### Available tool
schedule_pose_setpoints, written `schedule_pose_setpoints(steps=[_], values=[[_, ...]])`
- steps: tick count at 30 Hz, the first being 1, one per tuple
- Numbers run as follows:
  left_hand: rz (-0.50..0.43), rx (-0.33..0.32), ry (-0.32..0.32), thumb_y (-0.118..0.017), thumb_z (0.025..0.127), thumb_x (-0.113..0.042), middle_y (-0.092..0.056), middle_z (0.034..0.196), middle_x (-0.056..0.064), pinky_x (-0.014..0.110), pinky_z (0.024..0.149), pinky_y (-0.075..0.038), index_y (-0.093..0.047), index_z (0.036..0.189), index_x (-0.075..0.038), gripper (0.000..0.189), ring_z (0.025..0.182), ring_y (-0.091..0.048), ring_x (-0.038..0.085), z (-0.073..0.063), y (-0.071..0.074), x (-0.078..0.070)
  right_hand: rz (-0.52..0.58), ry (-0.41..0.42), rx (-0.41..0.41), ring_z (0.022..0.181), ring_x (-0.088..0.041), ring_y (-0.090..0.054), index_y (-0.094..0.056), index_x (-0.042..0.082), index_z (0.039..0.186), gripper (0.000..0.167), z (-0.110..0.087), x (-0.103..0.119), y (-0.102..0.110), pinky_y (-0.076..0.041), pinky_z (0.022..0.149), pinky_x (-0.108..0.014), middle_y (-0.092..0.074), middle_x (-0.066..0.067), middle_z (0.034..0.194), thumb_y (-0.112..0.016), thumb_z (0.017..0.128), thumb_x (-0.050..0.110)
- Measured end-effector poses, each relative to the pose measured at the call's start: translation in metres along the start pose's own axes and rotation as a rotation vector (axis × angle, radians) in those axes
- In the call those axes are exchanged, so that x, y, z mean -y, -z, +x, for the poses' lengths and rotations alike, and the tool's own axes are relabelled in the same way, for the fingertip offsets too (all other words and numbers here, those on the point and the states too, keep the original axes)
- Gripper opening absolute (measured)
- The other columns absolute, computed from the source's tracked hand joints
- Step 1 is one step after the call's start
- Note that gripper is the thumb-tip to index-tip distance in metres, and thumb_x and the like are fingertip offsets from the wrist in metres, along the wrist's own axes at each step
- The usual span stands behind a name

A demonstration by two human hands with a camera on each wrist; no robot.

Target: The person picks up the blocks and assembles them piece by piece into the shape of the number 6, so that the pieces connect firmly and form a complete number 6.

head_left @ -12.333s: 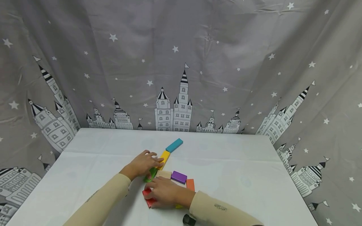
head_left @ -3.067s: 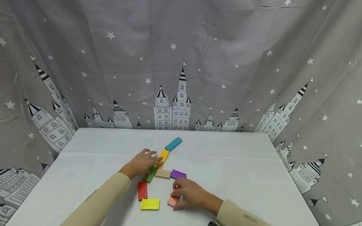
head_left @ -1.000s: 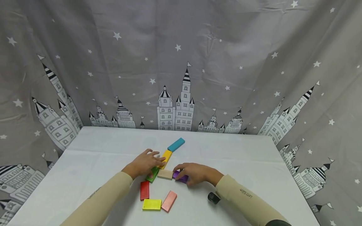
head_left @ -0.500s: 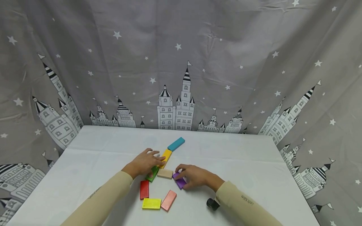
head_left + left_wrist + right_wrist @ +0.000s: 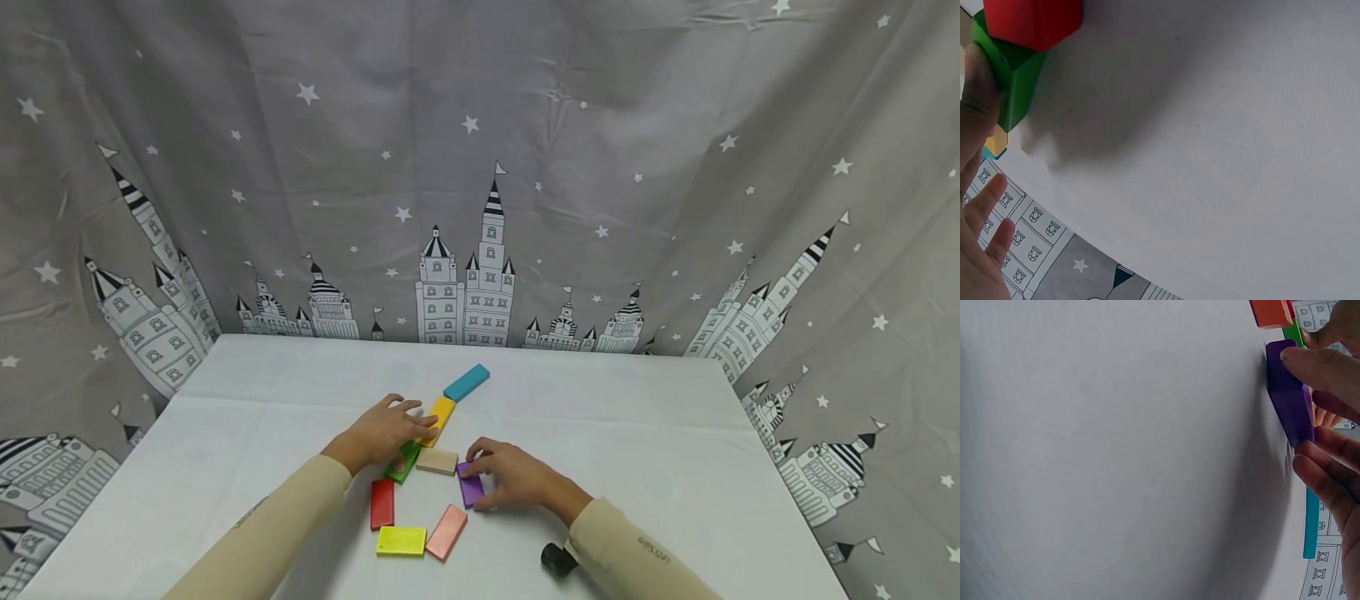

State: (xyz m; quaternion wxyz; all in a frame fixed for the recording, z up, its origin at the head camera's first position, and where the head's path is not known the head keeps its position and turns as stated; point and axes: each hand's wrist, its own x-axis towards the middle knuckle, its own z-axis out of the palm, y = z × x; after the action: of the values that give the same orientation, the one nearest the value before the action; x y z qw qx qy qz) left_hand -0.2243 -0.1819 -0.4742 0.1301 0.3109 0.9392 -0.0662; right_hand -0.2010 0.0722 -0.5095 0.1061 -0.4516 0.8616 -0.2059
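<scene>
In the head view my right hand [image 5: 516,477] pinches a purple block [image 5: 469,487] lying flat on the white table, thumb at its near end and fingers at its far end. The right wrist view shows this grip on the purple block [image 5: 1288,394]. My left hand [image 5: 382,435] rests over a green block [image 5: 407,460] and a yellow-orange block [image 5: 441,417], its thumb on the green one and its fingers spread. A natural wood block [image 5: 437,461] lies between the hands, near the purple block's far end. Beyond, a blue block [image 5: 467,382] continues the slanting row.
Nearer me lie a red block [image 5: 382,504], a bright yellow block [image 5: 401,542] and a salmon block [image 5: 447,532], completing a rough ring. A black wrist-worn piece [image 5: 558,560] shows at the right sleeve. A grey castle-print curtain [image 5: 480,167] hangs behind the table [image 5: 637,433].
Earlier the right hand set down the red, yellow and salmon blocks. Over the last second it has turned the purple block from nearly sideways to nearly upright in view. The left hand stays put.
</scene>
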Motion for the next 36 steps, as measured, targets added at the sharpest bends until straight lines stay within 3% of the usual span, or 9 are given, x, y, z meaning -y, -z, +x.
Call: schedule_pose_setpoints(steps=[9, 36], values=[[-0.032, -0.010, 0.000, -0.083, 0.072, -0.028, -0.051, 0.142, -0.008, 0.053, 0.113, -0.023, -0.058, 0.135, -0.030, 0.067, 0.138, -0.036, 0.028, 0.0017, 0.0003, 0.0004, 0.038, -0.039, -0.029, 0.102, -0.005, -0.052, -0.070, 0.017, 0.119, 0.045, -0.0024, 0.0034, -0.0032, -0.046, 0.090, -0.020, -0.054, 0.004, 0.120, -0.080, 0.079, 0.036], [-0.034, -0.032, -0.017, -0.084, 0.071, -0.028, -0.054, 0.139, -0.007, 0.052, 0.112, -0.026, -0.060, 0.133, -0.027, 0.066, 0.135, -0.039, 0.028, 0.0009, 0.0029, 0.0012, 0.088, -0.006, -0.026, 0.106, -0.005, -0.053, -0.069, 0.017, 0.121, 0.046, -0.0054, -0.0004, -0.0060, -0.046, 0.093, -0.022, -0.053, 0.004, 0.121, -0.079, 0.080, 0.036]])
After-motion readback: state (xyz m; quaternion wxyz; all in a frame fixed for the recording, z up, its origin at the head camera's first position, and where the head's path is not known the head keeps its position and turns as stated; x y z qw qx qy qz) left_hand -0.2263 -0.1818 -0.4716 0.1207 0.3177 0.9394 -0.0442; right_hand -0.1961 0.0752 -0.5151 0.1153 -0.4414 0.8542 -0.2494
